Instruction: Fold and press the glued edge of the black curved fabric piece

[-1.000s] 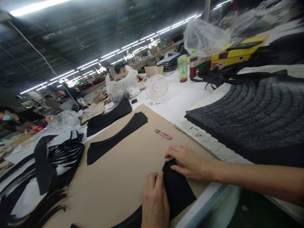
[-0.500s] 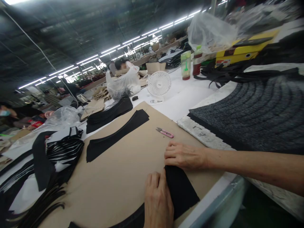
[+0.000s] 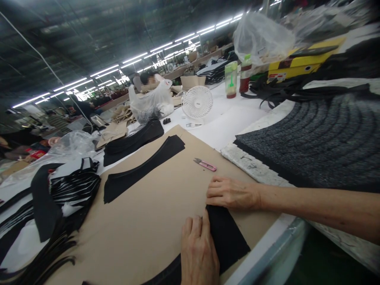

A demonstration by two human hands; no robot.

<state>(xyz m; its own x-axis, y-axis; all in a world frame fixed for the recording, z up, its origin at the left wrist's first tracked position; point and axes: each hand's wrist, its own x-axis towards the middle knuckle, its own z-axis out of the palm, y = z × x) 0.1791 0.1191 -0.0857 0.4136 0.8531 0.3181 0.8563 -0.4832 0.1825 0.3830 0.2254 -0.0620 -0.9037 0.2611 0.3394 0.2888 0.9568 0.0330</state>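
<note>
Along the front of a tan board [image 3: 148, 202] lies a curved black fabric piece [image 3: 227, 237]. My left hand [image 3: 199, 250] covers part of its inner edge, fingers close together and pressed on it, thumb side toward the wide end. At the upper corner of that end, my right hand [image 3: 233, 192] pinches the edge with curled fingers; the fingertips are partly hidden. The two hands are a short gap apart. Beyond my right hand rest pink-handled thread snips [image 3: 204, 164]. A second curved black piece [image 3: 145, 166] lies farther back on the board.
Black-and-white strips [image 3: 71, 186] are heaped at left. Dark quilted fabric [image 3: 314, 142] spreads at right. Behind stand a white fan [image 3: 197, 103], a green-lidded cup [image 3: 230, 81], a bottle [image 3: 246, 75] and a yellow box [image 3: 305, 63]. The table edge [image 3: 267, 253] runs close in front. Other people sit far back.
The view has shifted slightly, so the background sits a little farther left. Both hands keep nearly the same place on the black fabric piece.
</note>
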